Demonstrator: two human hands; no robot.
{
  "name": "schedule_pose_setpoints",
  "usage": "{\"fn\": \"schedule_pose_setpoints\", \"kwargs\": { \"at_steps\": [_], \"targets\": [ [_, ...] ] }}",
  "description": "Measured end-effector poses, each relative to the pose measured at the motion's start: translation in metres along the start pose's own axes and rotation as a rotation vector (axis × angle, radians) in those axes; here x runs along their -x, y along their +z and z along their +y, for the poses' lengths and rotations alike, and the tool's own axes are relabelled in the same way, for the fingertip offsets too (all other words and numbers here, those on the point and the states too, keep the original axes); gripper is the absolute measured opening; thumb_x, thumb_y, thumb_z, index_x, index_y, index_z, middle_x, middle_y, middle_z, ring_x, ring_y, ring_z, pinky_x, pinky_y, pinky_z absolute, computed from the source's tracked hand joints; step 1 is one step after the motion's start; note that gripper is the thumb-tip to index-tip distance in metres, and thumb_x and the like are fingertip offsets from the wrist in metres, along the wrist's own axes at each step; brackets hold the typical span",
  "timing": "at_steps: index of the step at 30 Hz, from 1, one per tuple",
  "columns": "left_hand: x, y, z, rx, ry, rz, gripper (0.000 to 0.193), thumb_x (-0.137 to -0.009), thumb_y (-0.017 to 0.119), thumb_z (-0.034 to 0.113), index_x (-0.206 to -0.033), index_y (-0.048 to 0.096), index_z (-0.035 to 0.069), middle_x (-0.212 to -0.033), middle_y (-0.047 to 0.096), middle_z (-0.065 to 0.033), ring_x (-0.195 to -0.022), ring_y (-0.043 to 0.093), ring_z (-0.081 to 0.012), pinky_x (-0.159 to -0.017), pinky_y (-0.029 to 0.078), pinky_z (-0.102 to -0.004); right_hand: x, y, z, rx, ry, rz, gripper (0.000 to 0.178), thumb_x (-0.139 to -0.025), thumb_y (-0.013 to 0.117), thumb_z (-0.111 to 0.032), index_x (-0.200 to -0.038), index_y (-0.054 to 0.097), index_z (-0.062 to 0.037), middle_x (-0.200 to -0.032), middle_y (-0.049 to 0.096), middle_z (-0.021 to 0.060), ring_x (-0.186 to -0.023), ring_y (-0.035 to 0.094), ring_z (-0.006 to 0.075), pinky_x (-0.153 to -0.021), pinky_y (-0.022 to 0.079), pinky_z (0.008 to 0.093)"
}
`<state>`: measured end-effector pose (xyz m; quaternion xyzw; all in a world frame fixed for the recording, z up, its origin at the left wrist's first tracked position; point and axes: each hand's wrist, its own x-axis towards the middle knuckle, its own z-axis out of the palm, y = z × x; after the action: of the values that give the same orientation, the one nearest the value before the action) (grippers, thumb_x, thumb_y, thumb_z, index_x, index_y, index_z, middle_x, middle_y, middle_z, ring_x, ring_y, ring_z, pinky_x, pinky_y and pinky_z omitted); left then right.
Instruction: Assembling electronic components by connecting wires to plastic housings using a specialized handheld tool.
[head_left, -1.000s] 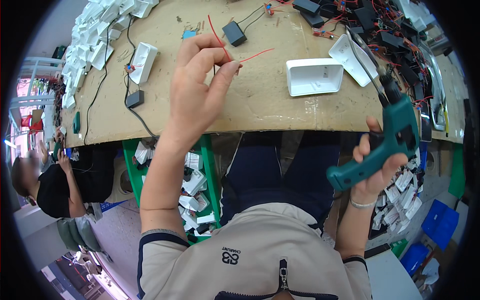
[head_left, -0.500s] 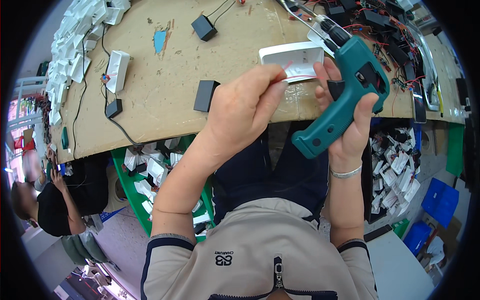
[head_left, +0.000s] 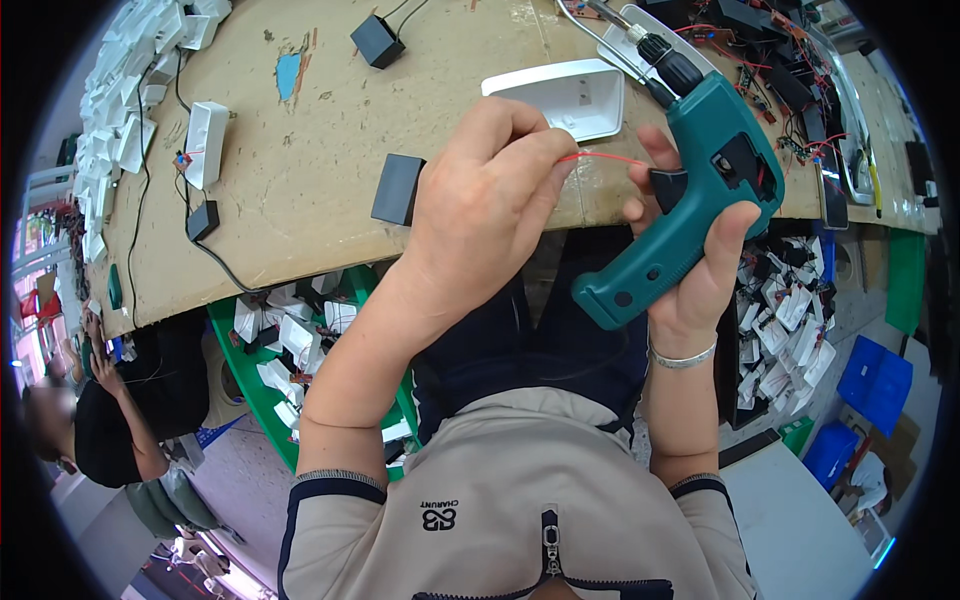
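Observation:
My right hand (head_left: pixel 705 270), palm turned up, holds a green soldering gun (head_left: pixel 680 215) whose metal tip points up and to the left. Stretched between the two hands is a thin red wire (head_left: pixel 605 156); its left end is pinched by my closed left hand (head_left: pixel 495 190), and its other end meets the right fingertips beside the black trigger. A white plastic shell (head_left: pixel 600 95) lies on the table just beyond the left fingers. Beside the left wrist sits a small black box (head_left: pixel 398 188).
White casings (head_left: pixel 135 110) are heaped at the far left, near a white shell with a cable (head_left: pixel 208 145). Another black box (head_left: pixel 377 42) with leads lies at the back. Black parts and red wires (head_left: pixel 790 90) clutter the far right. A green crate (head_left: pixel 240 350) stands below the table edge.
The view has shifted slightly, so table things appear farther left and up. The soldering gun has come a little nearer me. The red wire now spans straighter between my hands.

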<state>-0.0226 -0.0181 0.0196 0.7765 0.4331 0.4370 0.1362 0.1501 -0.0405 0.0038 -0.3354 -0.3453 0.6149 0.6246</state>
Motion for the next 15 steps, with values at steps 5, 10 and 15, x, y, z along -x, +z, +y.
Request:
{"fn": "schedule_pose_setpoints", "kwargs": {
  "at_steps": [5,10,15],
  "targets": [
    [-0.002,0.003,0.0,0.052,0.05,0.01,0.018,-0.067,0.059,-0.002,-0.085,0.059,0.002,-0.081,0.051,-0.0087,-0.068,0.054,-0.0218,-0.056,0.045,-0.0295,0.002,0.003,0.0,-0.037,0.035,-0.003,0.081,-0.073,0.049,-0.06,-0.128,0.031,-0.003,-0.119,0.045,0.0206,-0.094,0.055,0.0208,-0.071,0.048,0.0261],
    [-0.005,0.007,0.0,0.055,0.062,0.003,0.016,-0.068,0.06,0.0,-0.084,0.06,0.002,-0.079,0.051,-0.0083,-0.066,0.054,-0.0211,-0.055,0.045,-0.0293,0.0,0.007,-0.005,-0.178,0.093,0.007,0.081,-0.074,0.048,-0.06,-0.127,0.03,-0.0004,-0.117,0.045,0.0238,-0.099,0.054,0.0285,-0.079,0.049,0.0305],
    [-0.007,0.012,0.002,0.025,0.009,-0.003,0.014,-0.067,0.062,0.003,-0.081,0.06,0.003,-0.073,0.051,-0.0063,-0.063,0.055,-0.0209,-0.052,0.045,-0.0294,-0.002,0.001,-0.005,-0.171,0.082,-0.018,0.082,-0.074,0.048,-0.059,-0.127,0.029,0.0006,-0.116,0.045,0.0259,-0.1,0.054,0.0306,-0.08,0.049,0.0323]
  ]
}}
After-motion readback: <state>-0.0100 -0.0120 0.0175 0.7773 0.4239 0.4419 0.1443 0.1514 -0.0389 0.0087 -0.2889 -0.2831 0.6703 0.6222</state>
